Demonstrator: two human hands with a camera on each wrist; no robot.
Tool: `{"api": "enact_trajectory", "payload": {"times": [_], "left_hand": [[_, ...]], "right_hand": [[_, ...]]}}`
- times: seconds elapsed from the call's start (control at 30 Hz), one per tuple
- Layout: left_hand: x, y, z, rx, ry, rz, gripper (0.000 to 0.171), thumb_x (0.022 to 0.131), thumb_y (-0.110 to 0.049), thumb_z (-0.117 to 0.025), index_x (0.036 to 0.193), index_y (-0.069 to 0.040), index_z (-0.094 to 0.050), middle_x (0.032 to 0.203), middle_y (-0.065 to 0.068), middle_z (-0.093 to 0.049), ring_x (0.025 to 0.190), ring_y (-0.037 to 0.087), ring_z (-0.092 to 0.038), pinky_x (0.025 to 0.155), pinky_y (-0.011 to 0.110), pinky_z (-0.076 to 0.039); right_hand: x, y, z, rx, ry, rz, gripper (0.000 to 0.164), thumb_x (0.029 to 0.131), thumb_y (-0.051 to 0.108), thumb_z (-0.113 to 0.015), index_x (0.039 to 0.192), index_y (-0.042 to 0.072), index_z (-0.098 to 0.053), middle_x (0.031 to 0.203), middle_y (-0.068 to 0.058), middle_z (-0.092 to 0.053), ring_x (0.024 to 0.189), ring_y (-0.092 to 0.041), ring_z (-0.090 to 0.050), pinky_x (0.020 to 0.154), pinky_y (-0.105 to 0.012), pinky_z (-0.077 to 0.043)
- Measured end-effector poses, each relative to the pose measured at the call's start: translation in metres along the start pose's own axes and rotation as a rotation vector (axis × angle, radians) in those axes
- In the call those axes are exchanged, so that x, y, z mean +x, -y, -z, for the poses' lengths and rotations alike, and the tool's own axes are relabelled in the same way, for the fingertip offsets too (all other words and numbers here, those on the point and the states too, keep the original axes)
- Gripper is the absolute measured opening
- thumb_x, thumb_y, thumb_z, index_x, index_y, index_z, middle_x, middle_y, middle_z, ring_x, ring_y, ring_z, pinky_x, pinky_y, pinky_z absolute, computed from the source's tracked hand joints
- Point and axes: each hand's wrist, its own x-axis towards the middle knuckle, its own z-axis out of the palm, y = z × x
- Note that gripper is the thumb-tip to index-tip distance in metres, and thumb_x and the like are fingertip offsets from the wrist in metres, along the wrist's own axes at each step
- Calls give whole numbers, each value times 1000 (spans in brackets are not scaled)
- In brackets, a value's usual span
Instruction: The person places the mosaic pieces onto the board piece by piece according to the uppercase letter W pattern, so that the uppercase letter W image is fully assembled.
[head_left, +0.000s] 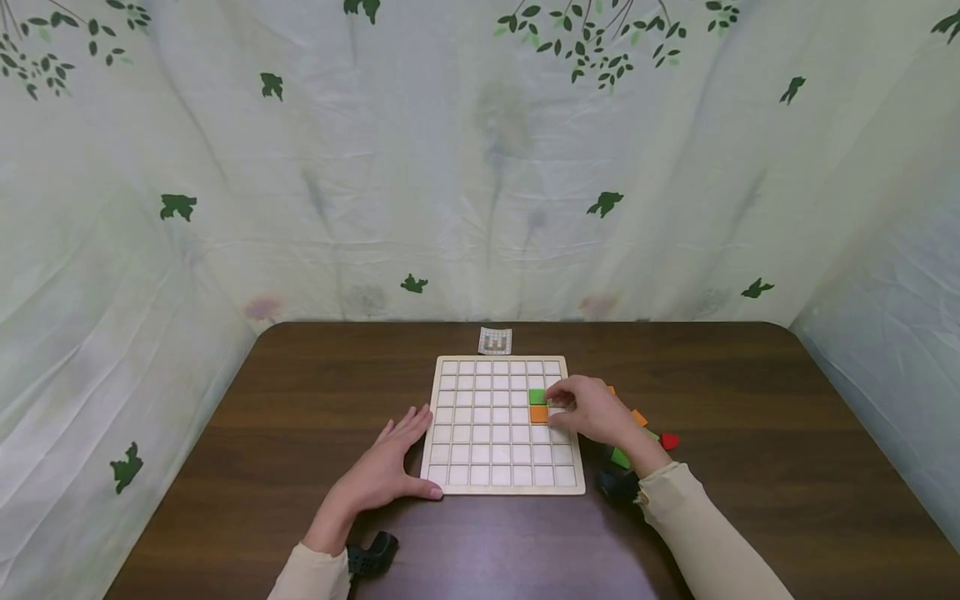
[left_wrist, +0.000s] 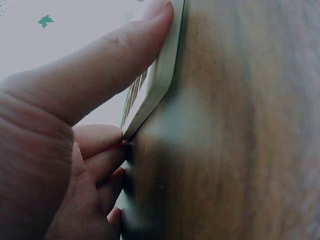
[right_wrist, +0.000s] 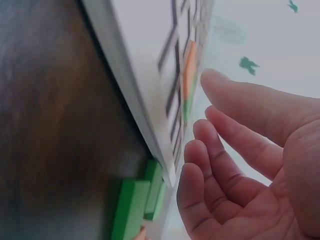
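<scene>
A pale wooden board (head_left: pixel 460 477) with a grid of white squares lies on the table. My left hand (head_left: pixel 382 471) rests at its left side, fingers extended along the edge and thumb by the near-left corner; the left wrist view shows the thumb (left_wrist: pixel 120 60) over the rim. Two square tiles, one green (head_left: pixel 537 397) and one orange (head_left: pixel 538 414), sit in adjoining cells right of the middle. Over the board's right side hovers my right hand (head_left: pixel 596 410), fingertips beside these tiles. In the right wrist view its thumb and loosely bent fingers (right_wrist: pixel 235 177) stand apart with nothing between them.
Loose pieces lie right of the board, partly behind the right forearm: orange (head_left: pixel 639 417), red (head_left: pixel 670 442) and green (head_left: pixel 619 458). A small printed card (head_left: pixel 495 341) lies beyond the far edge. A leaf-patterned curtain (head_left: pixel 450 167) hangs behind the brown table (head_left: pixel 337 367).
</scene>
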Motion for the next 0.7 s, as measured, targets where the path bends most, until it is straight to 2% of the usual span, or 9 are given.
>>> {"api": "enact_trajectory", "payload": {"times": [0.23, 0.47, 0.7], "left_hand": [[1, -2, 1, 4, -2, 16, 117, 70, -43, -91, 158, -1, -25, 165, 13, -20, 154, 32, -9, 122, 55, -4], [1, -3, 1, -1, 5, 19, 117, 71, -42, -91, 158, -1, -25, 166, 13, -20, 154, 31, -8, 122, 54, -3], [1, -2, 1, -1, 8, 7, 117, 71, -44, -90, 158, -1, -24, 166, 13, -19, 154, 32, -8, 122, 55, -3]], "right_hand": [[-7, -9, 11, 31, -61, -17, 34, 87, 16, -80, 118, 6, -72, 105, -3, -68, 95, -21, -62, 84, -39, -55], [-14, -19, 20, 89, -108, -20, 38, 89, 15, -77, 124, 2, -69, 114, -11, -68, 100, -26, -61, 87, -45, -53], [-18, -30, 29, 116, -138, -67, 36, 90, 16, -76, 124, 5, -69, 113, -12, -68, 96, -24, -60, 82, -40, -54]]}}
